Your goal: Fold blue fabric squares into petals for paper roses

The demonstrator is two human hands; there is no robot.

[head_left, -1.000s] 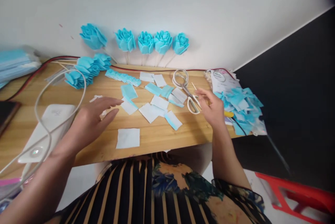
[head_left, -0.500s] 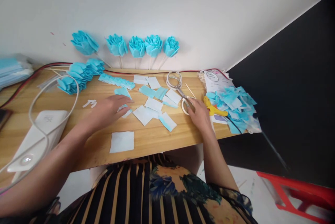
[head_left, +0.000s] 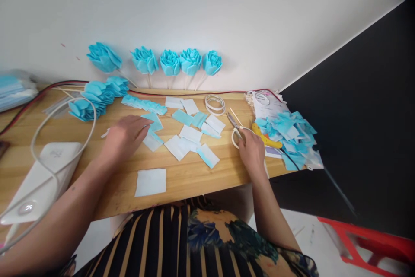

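Note:
My left hand (head_left: pixel 126 135) is over the left part of the table, fingers forward and thumb a little apart, with nothing visible between them. Beside its fingertips lie a blue fabric piece (head_left: pixel 155 122) and a blue-and-white piece (head_left: pixel 152 141). My right hand (head_left: pixel 253 149) is closed on the white-handled scissors (head_left: pixel 236 124), low at the tabletop, blades pointing away from me. More cut pieces (head_left: pixel 190 133) are spread between my hands. A single pale square (head_left: pixel 151 182) lies near the front edge.
Several blue fabric flowers (head_left: pixel 144 60) on sticks lean against the wall; others (head_left: pixel 97 95) lie at left. Tape rolls (head_left: pixel 215 104), a yellow glue gun (head_left: pixel 266 137) and a blue scrap pile (head_left: pixel 292 132) are farther right. A white power bank (head_left: pixel 52 173) with a looped cable lies at left.
My left hand has drawn back left from the cut pieces, uncovering some of them. My right hand has shifted slightly right with the scissors, away from the tape rolls.

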